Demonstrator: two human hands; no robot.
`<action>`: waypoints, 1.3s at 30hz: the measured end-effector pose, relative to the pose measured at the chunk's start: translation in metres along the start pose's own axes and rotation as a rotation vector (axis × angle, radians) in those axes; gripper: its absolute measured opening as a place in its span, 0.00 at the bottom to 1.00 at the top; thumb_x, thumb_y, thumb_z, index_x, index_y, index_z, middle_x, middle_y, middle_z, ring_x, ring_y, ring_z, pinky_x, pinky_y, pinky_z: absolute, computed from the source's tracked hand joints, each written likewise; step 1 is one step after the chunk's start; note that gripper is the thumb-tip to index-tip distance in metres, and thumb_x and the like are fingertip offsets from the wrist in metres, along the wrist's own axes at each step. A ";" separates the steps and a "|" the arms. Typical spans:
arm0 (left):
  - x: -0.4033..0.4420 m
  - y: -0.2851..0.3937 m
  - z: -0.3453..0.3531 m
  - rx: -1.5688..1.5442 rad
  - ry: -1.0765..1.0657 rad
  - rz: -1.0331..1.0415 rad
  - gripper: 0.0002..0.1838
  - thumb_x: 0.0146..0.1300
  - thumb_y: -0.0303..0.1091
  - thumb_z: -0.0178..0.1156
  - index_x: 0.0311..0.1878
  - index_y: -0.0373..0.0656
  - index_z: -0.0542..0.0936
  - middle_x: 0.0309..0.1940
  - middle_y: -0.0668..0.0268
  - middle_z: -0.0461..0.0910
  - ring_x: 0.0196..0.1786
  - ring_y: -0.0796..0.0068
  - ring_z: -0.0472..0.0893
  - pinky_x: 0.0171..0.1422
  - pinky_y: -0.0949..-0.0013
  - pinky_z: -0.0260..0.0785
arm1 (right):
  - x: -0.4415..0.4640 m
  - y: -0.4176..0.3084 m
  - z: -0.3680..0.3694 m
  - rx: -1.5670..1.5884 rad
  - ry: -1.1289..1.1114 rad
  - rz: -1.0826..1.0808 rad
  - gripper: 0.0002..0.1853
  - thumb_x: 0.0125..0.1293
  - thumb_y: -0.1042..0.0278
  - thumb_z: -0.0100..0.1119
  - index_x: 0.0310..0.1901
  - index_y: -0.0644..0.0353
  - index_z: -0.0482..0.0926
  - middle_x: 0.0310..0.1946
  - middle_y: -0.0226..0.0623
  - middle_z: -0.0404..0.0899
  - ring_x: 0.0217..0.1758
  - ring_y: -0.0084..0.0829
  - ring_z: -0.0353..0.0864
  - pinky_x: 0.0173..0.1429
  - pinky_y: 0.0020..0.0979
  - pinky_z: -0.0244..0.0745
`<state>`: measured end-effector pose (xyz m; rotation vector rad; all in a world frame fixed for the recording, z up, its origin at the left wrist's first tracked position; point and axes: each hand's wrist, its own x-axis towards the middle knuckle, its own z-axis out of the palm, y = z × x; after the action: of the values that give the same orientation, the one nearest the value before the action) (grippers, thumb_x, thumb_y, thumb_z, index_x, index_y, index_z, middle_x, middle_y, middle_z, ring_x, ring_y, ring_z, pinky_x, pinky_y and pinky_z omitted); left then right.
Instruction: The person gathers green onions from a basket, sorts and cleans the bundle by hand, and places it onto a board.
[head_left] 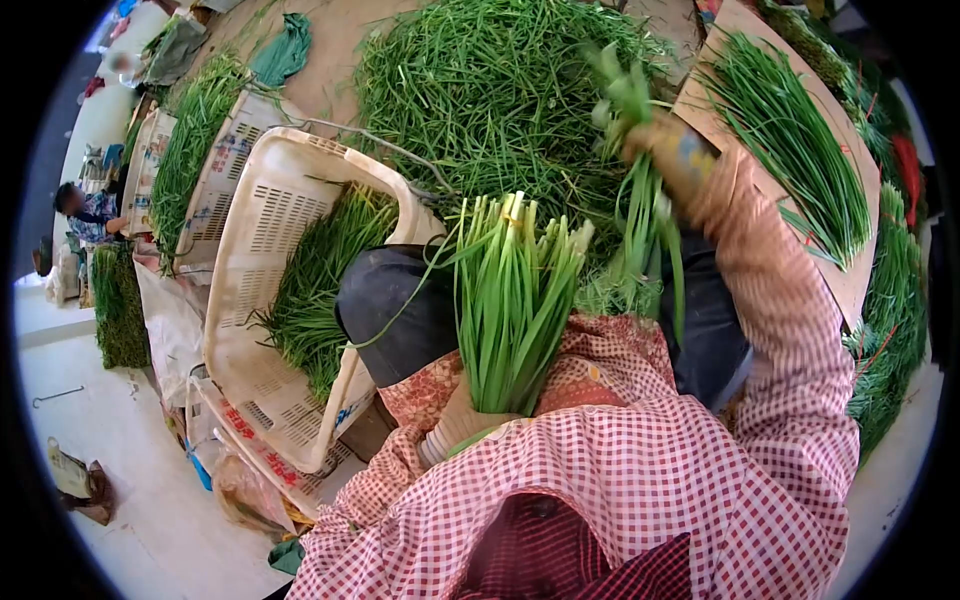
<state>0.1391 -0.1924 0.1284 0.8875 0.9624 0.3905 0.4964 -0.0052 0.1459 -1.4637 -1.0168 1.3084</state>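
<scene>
My left hand (468, 428), in a pale glove, is closed around the lower part of a thick bunch of chives (512, 330) held upright over my lap. Its whitish cut ends point up, and one long leaf hangs off to the left. Up and to the right, my gloved right hand (678, 160) is closed on some loose chive leaves (640, 215), which are smeared by motion and dangle below it. A large heap of loose green leaves (480, 90) lies on the floor just beyond both hands.
A cream plastic basket (225, 270), tipped at my left, contains more chives (325, 290). Chives lie on a tan board (692, 95) at my right, with tied bundles (890, 310) beyond it. Further left are another loaded crate (225, 140) and a person (90, 215). A green cloth (282, 50) lies behind.
</scene>
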 end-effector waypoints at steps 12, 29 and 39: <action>0.022 0.012 0.012 0.191 -0.029 0.136 0.43 0.52 0.31 0.71 0.69 0.42 0.58 0.62 0.63 0.71 0.64 0.66 0.69 0.71 0.63 0.58 | -0.067 0.080 0.077 0.841 -0.796 0.235 0.27 0.66 0.67 0.58 0.66 0.58 0.63 0.44 0.36 0.77 0.39 0.29 0.76 0.44 0.34 0.74; 0.027 0.025 0.017 0.238 -0.019 0.043 0.45 0.54 0.36 0.70 0.71 0.40 0.55 0.64 0.58 0.69 0.67 0.62 0.66 0.73 0.64 0.55 | 0.076 0.007 0.029 -0.758 -0.506 -0.120 0.19 0.66 0.72 0.49 0.59 0.60 0.70 0.39 0.35 0.79 0.43 0.31 0.80 0.49 0.30 0.77; 0.024 0.034 0.029 0.359 -0.040 -0.072 0.46 0.55 0.39 0.69 0.71 0.39 0.53 0.65 0.56 0.67 0.69 0.60 0.64 0.74 0.64 0.54 | -0.010 0.032 0.126 -1.291 -1.121 -0.089 0.21 0.63 0.58 0.55 0.54 0.59 0.69 0.43 0.47 0.77 0.46 0.46 0.79 0.49 0.39 0.76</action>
<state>0.1789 -0.1699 0.1505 1.1769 1.0418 0.1379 0.3705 -0.0109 0.1128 -1.3499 -3.0107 1.4300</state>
